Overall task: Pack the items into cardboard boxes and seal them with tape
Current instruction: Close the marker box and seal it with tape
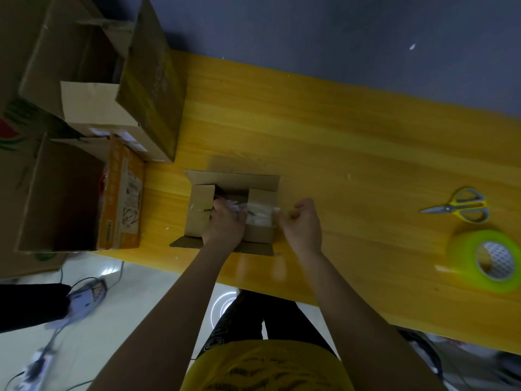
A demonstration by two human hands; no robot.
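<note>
A small open cardboard box (203, 218) stands on the yellow table (338, 142) near its front edge, flaps spread. Inside lies a white item in clear plastic wrap (260, 214). My left hand (224, 224) reaches into the box and grips the crinkled wrap, hiding part of the contents. My right hand (303, 224) hovers at the box's right side, fingers loosely curled, holding nothing that I can make out. A roll of yellow-green tape (465, 249) lies at the right edge of the table.
Scissors with yellow handles (459, 208) lie behind the tape. Large open cardboard boxes (84, 52) and an orange-printed box (122, 198) crowd the table's left end. Cables and a power strip (39, 365) lie on the floor.
</note>
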